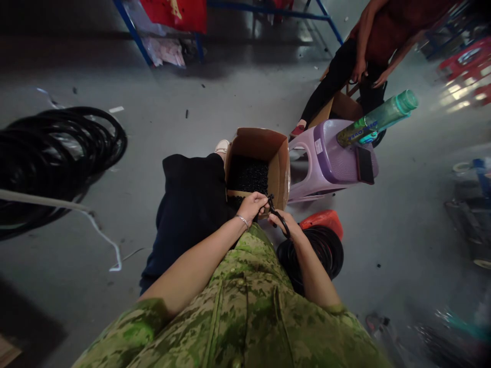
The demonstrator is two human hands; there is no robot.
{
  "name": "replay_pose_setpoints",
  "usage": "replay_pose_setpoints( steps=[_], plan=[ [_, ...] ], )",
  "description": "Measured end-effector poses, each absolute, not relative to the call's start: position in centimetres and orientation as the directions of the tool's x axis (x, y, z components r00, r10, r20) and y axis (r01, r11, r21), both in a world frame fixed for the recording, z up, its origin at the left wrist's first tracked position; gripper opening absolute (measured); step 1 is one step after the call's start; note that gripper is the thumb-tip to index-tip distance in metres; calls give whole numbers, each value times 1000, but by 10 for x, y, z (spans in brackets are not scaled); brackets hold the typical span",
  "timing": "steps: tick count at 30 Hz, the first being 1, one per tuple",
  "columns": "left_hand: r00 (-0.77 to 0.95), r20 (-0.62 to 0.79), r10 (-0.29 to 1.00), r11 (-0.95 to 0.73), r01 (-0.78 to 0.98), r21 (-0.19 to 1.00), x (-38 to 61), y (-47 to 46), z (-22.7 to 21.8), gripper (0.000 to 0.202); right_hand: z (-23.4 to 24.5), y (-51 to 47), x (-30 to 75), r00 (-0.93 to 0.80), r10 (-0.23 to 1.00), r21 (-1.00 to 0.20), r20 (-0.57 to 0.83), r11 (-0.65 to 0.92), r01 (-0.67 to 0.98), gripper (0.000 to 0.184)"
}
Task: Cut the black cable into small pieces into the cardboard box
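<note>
My left hand (253, 205) is closed in a pinch at the near edge of a cardboard box (282, 171). A small black piece (270, 197) shows at its fingertips, too small to make out its kind. Wrapped in my right hand (287, 224) are black-handled scissors (283, 223), pointing up toward the left fingertips. Whether their blades touch the piece, I cannot tell. Below both hands, the open box holds a heap of small black pieces (248, 174).
A lilac stool (326, 153) right of the box bears a green bottle (378, 120) and a phone (364, 165). Black tubing coils lie at right (326, 250) and far left (61, 153), near a red bag (326, 222). A co-worker (364, 56) sits beyond the stool.
</note>
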State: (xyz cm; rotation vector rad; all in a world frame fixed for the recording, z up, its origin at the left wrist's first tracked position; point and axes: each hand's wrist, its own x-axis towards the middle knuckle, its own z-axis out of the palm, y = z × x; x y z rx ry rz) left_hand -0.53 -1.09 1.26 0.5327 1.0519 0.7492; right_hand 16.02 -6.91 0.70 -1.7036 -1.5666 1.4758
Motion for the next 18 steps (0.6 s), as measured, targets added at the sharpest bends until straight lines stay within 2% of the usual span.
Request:
replay_pose_setpoints(
  steps=[4,10,18],
  plan=[
    [287,-567,772,632,-263,729,-5,-10,13,20,8,-66,160,-179,889,-781,-422,-256,570,55],
    [252,-556,792,607,-231,760,-4,-9,13,20,14,-67,156,-54,895,-652,-443,-280,705,56],
    [239,-540,807,588,-257,767,-4,-10,16,18,23,-71,154,-72,892,-713,-446,-305,631,55]
  ],
)
